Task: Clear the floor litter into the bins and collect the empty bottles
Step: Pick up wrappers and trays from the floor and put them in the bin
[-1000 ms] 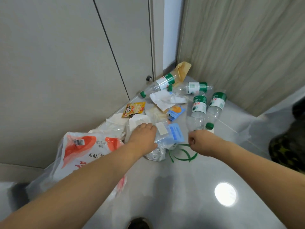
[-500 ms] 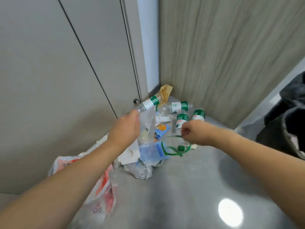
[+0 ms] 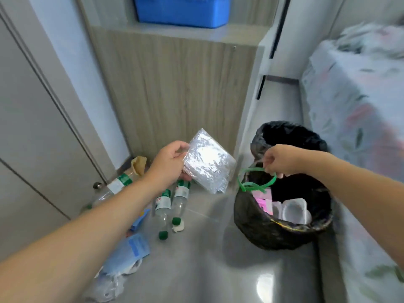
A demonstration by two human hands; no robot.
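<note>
Holding litter up beside the bin [image 3: 282, 235].
Left hand [image 3: 168, 165] pinches a crinkly clear wrapper [image 3: 208, 160]; right hand [image 3: 281, 159] pinches a green strap [image 3: 254, 184] over the rim; bottles [image 3: 172, 200] lie on the floor.

I saw the left hand [image 3: 169, 165] pinching a crinkled clear plastic wrapper [image 3: 208, 161] by its edge, held up above the bottles [image 3: 172, 199] lying on the grey floor [image 3: 207, 259]. The right hand [image 3: 281, 159] gripped a looped green strap [image 3: 254, 180] over the rim of the black-lined bin [image 3: 282, 228], which held white plastic containers [image 3: 295, 211] and a pink packet [image 3: 263, 200]. A blue packet [image 3: 136, 244] lay near the left forearm
</note>
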